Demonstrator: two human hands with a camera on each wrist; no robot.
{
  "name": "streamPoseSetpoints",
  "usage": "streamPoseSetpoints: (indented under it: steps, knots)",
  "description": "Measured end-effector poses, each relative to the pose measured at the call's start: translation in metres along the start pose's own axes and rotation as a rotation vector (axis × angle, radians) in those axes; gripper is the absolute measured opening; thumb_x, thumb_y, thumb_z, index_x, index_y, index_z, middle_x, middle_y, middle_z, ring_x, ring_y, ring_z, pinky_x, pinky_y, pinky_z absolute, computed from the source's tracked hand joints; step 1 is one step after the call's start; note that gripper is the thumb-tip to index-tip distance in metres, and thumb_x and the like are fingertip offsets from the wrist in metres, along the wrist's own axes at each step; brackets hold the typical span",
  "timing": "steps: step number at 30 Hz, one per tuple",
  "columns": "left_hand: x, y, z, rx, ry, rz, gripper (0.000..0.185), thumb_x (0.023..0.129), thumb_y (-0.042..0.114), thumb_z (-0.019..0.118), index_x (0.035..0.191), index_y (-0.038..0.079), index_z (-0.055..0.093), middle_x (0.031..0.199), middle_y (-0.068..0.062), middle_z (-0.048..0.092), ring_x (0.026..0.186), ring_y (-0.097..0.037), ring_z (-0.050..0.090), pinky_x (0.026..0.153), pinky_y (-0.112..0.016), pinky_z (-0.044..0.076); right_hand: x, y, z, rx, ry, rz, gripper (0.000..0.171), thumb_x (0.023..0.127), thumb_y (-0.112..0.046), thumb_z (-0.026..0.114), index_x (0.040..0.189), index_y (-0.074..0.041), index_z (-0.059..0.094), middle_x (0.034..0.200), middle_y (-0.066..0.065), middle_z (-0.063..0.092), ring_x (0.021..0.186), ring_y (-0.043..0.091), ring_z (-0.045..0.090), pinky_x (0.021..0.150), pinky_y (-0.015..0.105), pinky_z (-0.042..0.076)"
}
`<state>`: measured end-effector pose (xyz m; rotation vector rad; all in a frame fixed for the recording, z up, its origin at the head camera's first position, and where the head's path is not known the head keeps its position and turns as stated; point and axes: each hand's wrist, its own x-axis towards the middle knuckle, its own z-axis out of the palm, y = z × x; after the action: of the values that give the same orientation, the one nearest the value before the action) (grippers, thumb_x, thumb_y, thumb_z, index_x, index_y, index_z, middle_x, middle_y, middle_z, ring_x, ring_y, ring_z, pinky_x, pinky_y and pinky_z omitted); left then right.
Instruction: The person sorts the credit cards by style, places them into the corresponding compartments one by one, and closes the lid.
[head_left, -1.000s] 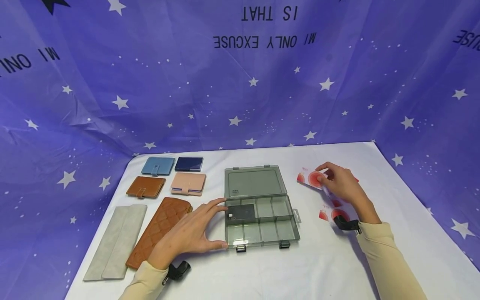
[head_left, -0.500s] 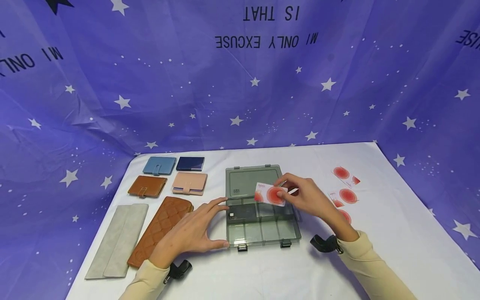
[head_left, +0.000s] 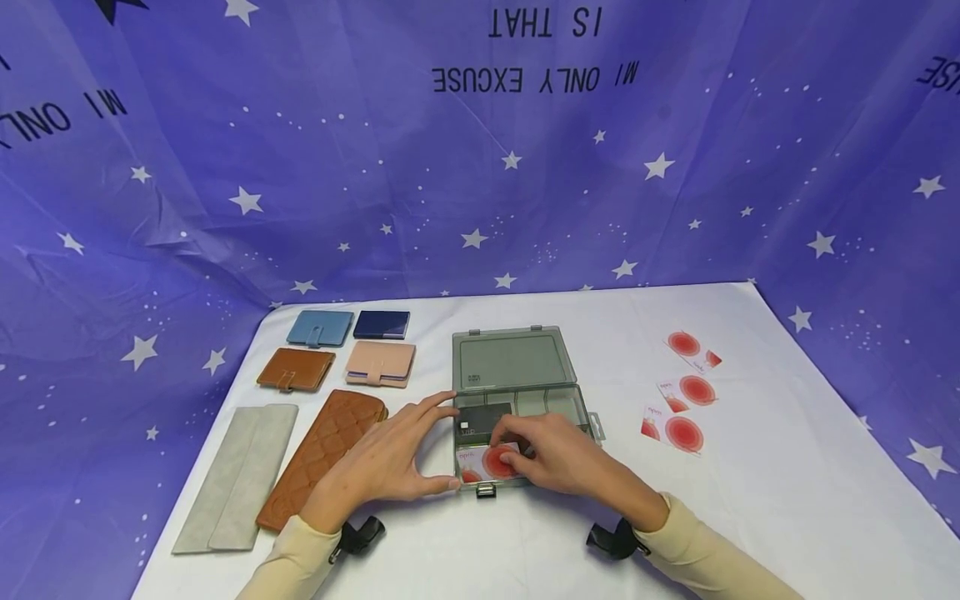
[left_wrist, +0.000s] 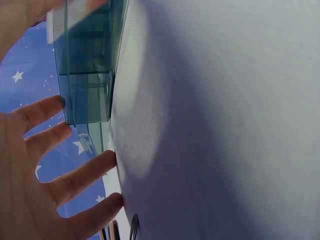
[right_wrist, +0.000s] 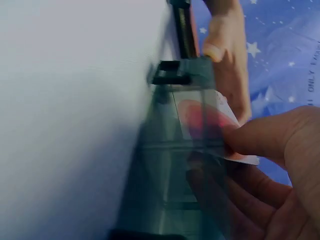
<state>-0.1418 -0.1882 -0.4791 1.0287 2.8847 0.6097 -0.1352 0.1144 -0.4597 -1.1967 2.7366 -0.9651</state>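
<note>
Right hand pinches red-white card partly inside lidded box, lower centre of frame. Left hand, fingers spread, touches box's left edge. Three loose cards at right.

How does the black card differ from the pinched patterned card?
The black card has a white patch; the patterned card has a red circle. The black card lies in the far row of the box; the patterned card, pinched by the right hand, is at the near row. Both are rectangular.
</note>
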Motion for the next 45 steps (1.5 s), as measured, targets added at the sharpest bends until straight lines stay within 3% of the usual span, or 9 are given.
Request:
streamPoseSetpoints:
  steps: [9,18,24,31,35,40,45]
  knots:
    - [0.001,0.000,0.001,0.007,0.012,-0.007,0.096,0.085,0.083,0.069,0.161,0.028,0.049,0.174,0.007,0.034,0.142,-0.023,0.055,0.087,-0.050,0.056,-0.001,-0.002,0.004,-0.176,-0.022,-0.018,0.009,0.102,-0.018,0.076,0.109,-0.024,0.077,0.094,-0.014,0.075,0.078,-0.002,0.064,0.069,0.024,0.053]
    - [0.000,-0.001,-0.001,0.015,0.009,0.000,0.095,0.085,0.075,0.077,0.161,0.025,0.049,0.174,0.003,0.035,0.140,-0.026,0.057,0.087,-0.051,0.057,-0.002,-0.015,0.004,-0.443,-0.036,-0.021,0.014,0.103,-0.030,0.075,0.113,-0.026,0.084,0.087,-0.006,0.072,0.066,0.013,0.068,0.056,0.032,0.053]
    - [0.002,0.000,0.000,-0.009,0.010,0.011,0.095,0.085,0.074,0.077,0.160,0.024,0.050,0.174,0.002,0.035,0.141,-0.027,0.057,0.088,-0.053,0.057,-0.006,-0.025,0.008,-0.520,-0.077,0.017,0.025,0.104,-0.039,0.071,0.122,-0.024,0.081,0.089,-0.001,0.072,0.064,0.018,0.068,0.051,0.033,0.050]
    - [0.000,0.001,0.001,-0.004,0.013,0.006,0.095,0.085,0.074,0.077,0.160,0.023,0.050,0.174,0.003,0.035,0.138,-0.026,0.058,0.089,-0.053,0.057,-0.019,-0.019,0.002,-0.484,-0.059,-0.018,0.029,0.104,-0.044,0.071,0.123,-0.024,0.080,0.107,-0.003,0.069,0.083,0.012,0.068,0.062,0.032,0.056]
    - [0.000,-0.001,0.001,0.006,0.025,0.023,0.094,0.086,0.074,0.076,0.159,0.022,0.051,0.174,0.001,0.035,0.135,-0.027,0.060,0.088,-0.053,0.057,-0.029,-0.006,-0.015,-0.393,-0.036,-0.050,0.028,0.104,-0.040,0.072,0.126,-0.024,0.079,0.115,-0.007,0.070,0.090,0.009,0.070,0.069,0.032,0.058]
    - [0.000,-0.001,0.001,0.014,0.035,0.032,0.094,0.086,0.074,0.076,0.159,0.021,0.051,0.174,0.001,0.036,0.134,-0.027,0.060,0.089,-0.053,0.057,-0.051,0.027,-0.052,-0.188,0.011,-0.044,0.031,0.101,-0.031,0.078,0.129,-0.019,0.077,0.115,-0.007,0.073,0.088,0.007,0.068,0.072,0.031,0.057]
    - [-0.001,-0.001,0.000,0.020,0.025,0.028,0.096,0.086,0.077,0.074,0.161,0.022,0.050,0.175,0.002,0.034,0.136,-0.027,0.059,0.088,-0.051,0.057,-0.081,0.074,-0.083,-0.100,0.095,0.025,0.036,0.094,-0.011,0.085,0.128,-0.009,0.076,0.113,0.000,0.078,0.093,0.015,0.074,0.076,0.034,0.061]
